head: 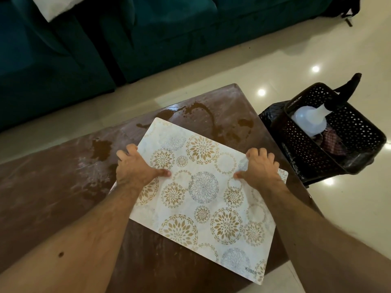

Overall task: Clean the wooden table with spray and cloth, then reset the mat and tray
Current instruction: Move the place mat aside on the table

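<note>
A white mat point(203, 204) with gold and grey flower circles lies tilted over the dark wooden table point(53, 187). My left hand point(137, 166) grips its left edge, thumb on top. My right hand point(260, 166) grips its right edge the same way. Brown spills point(101, 149) and whitish smears mark the tabletop beyond and left of the mat. A clear spray bottle point(311, 120) with a black trigger head and a checked cloth point(332, 142) sit in a black perforated basket point(359, 132) to the right of the table. No tray is in view.
A teal sofa point(148, 39) runs along the far side, with a white cushion point(55, 7) on it. Glossy cream floor tiles point(338, 208) surround the table. A second black basket point(275, 115) stands under the first one.
</note>
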